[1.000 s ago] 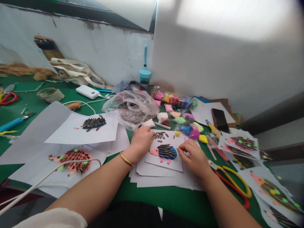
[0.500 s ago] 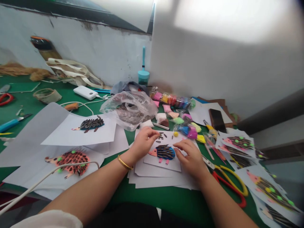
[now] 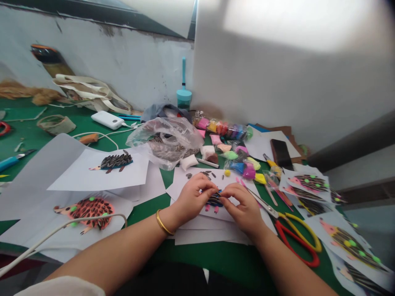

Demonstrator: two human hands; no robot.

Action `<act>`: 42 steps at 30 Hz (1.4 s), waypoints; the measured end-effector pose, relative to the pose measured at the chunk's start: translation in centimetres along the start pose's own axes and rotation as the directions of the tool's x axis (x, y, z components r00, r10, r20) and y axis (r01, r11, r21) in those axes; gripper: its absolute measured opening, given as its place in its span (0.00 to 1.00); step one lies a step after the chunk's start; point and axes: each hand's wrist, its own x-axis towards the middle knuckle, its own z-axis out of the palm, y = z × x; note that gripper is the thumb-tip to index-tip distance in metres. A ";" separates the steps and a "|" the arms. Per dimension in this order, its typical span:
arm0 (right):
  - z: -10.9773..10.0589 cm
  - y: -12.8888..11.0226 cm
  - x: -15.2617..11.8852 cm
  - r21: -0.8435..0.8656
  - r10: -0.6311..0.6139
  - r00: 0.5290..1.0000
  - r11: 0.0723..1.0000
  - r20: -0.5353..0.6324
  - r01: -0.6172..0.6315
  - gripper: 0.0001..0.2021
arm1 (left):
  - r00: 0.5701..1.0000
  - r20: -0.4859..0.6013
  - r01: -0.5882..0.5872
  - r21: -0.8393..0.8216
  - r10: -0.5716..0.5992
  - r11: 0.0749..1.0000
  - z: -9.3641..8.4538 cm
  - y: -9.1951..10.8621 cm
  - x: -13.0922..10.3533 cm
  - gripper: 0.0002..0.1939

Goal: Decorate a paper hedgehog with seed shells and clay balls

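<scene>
Head view: blue hedgehog (image 3: 215,200) sits just right of frame center on white paper (image 3: 210,237), partly covered by left hand (image 3: 193,198) and right hand (image 3: 244,206). Both pinched closed, fingertips about meeting over it (can't tell if a seed's between). Tight on the right: scissors (image 3: 272,211) just beside right hand. Lower center, green table (image 3: 240,254) strip between paper and front edge. Versus half a second ago, hands have closed in; left was up by loose seeds (image 3: 208,172).

The person's forearms (image 3: 123,250) converge, left hand (image 3: 194,196) and right hand (image 3: 245,209) close together, fingers bent toward thumbs; how firmly they pinch is unclear.
</scene>
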 end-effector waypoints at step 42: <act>0.1 4.9 0.8 -0.271 0.241 0.970 0.936 0.023 -0.226 0.06 | 0.990 0.099 0.031 0.556 -0.103 0.830 -1.0 -4.0 0.2 0.21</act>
